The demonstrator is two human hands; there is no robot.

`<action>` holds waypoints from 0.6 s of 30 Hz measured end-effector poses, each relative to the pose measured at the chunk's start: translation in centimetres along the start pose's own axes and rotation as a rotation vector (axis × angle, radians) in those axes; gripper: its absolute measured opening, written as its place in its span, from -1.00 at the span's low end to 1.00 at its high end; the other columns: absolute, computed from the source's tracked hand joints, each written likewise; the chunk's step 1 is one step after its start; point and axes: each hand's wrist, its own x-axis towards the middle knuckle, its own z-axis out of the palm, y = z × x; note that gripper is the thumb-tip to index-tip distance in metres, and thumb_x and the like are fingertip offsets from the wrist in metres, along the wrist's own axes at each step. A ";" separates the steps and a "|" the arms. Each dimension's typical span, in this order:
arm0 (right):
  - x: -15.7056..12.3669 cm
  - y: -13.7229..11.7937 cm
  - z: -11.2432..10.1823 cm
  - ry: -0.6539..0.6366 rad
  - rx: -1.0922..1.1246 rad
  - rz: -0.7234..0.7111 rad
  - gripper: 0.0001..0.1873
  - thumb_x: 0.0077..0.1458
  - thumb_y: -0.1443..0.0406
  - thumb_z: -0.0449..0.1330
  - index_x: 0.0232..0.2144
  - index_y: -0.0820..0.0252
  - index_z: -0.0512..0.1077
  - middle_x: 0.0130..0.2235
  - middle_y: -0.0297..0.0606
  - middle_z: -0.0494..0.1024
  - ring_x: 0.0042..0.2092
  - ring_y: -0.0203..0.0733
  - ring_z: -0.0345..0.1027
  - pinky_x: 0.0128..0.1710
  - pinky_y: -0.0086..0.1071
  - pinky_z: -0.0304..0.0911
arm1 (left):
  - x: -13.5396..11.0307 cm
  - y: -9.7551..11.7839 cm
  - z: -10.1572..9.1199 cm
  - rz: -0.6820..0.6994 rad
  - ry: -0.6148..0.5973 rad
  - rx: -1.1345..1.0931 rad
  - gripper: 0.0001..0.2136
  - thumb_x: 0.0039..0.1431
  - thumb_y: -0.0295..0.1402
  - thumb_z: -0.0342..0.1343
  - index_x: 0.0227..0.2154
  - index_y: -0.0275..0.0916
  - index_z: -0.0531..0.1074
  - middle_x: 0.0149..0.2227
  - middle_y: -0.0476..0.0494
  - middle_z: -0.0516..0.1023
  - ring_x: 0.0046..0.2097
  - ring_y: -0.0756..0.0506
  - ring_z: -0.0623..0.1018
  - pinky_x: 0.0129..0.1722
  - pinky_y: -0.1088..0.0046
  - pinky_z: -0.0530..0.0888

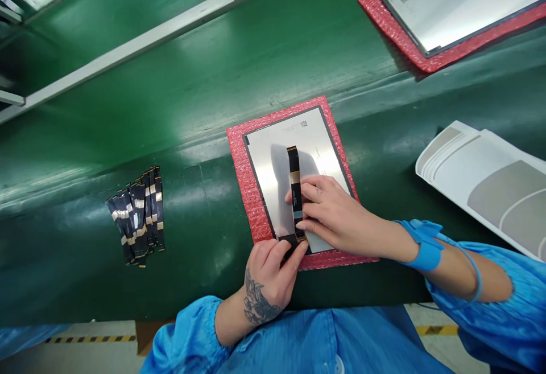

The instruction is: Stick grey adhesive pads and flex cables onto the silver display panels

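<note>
A silver display panel [277, 152] lies on a red bubble-wrap sheet [243, 163] on the green belt. A black flex cable strip [293, 163] with gold pads runs down the panel's middle. My right hand [336, 214] rests on the panel, its fingers pressed together against the strip's lower part. My left hand [267, 274] is at the panel's near edge, fingers curled and pinching the strip's bottom end.
A pile of several black flex strips [139, 214] lies on the green belt [170, 106] to the left. Another panel on red wrap [452, 9] sits far right. White and grey sheets [490, 180] lie at right. A metal rail [149, 35] crosses behind.
</note>
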 end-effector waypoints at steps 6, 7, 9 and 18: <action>0.0 0.0 0.0 0.012 -0.009 -0.002 -0.71 0.19 0.32 0.07 -0.54 0.24 0.43 -0.22 -0.11 0.43 0.01 0.07 0.22 -0.03 0.00 0.25 | -0.2 0.4 0.1 -0.029 0.000 0.079 -0.71 0.15 -0.55 0.04 -0.10 -0.24 0.50 -0.29 -0.17 0.44 -0.21 -0.09 0.39 -0.20 0.37 0.39; 0.0 0.0 0.0 0.017 -0.011 -0.004 -0.71 0.19 0.32 0.07 -0.55 0.24 0.43 -0.22 -0.11 0.43 0.02 0.07 0.22 -0.03 0.00 0.26 | -0.1 0.5 0.0 -0.041 -0.007 0.081 -0.71 0.14 -0.55 0.04 -0.10 -0.24 0.50 -0.29 -0.17 0.44 -0.21 -0.09 0.39 -0.20 0.37 0.39; 0.0 0.1 0.1 0.025 -0.017 -0.008 -0.72 0.19 0.32 0.07 -0.55 0.22 0.42 -0.22 -0.12 0.44 0.02 0.07 0.23 -0.03 0.01 0.27 | 0.0 0.7 -0.1 -0.066 -0.029 0.070 -0.70 0.14 -0.54 0.03 -0.08 -0.24 0.50 -0.30 -0.17 0.43 -0.22 -0.10 0.39 -0.20 0.36 0.40; -0.6 0.5 2.1 0.502 -0.218 0.153 -0.41 0.12 0.12 0.16 0.12 0.25 0.13 0.24 0.11 0.06 0.26 0.20 -0.05 0.15 0.17 0.10 | -0.2 0.7 -0.2 -0.147 -0.054 -0.068 -0.68 0.18 -0.50 -0.01 -0.03 -0.25 0.48 -0.29 -0.18 0.36 -0.20 -0.10 0.37 -0.23 0.35 0.40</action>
